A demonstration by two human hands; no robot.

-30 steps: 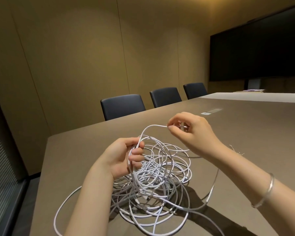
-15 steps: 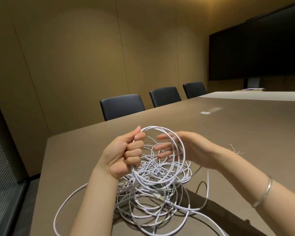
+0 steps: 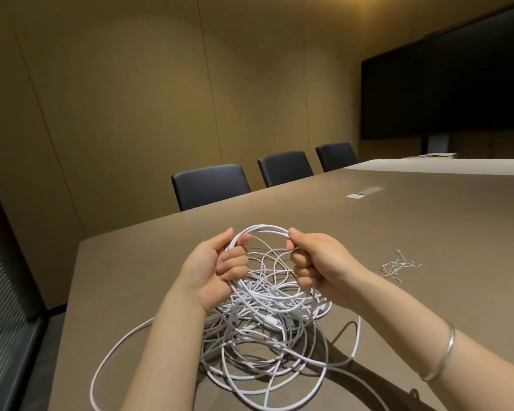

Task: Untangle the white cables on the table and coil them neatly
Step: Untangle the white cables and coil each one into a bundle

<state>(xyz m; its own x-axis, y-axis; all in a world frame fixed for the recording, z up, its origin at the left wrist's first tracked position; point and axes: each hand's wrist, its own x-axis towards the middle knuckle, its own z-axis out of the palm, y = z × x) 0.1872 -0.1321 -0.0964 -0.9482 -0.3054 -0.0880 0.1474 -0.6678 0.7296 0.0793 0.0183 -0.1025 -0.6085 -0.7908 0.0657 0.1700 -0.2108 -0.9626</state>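
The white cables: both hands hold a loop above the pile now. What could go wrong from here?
1. The left hand and right hand grip one loop of the white cables; pulling apart may tighten knots below.
2. A plug lies inside the pile and could snag.
3. A long strand near the table edge might slip off.

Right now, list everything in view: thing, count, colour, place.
cables: one tangled pile, white, near table edge, top loops lifted
ties: small bundle, white, on table right of the pile
table: one, brown
chairs: three, black, far side of table
screen: one, black, right wall
bracelet: one, silver, right wrist
left hand: grips the loops' left side
right hand: grips the loops' right side
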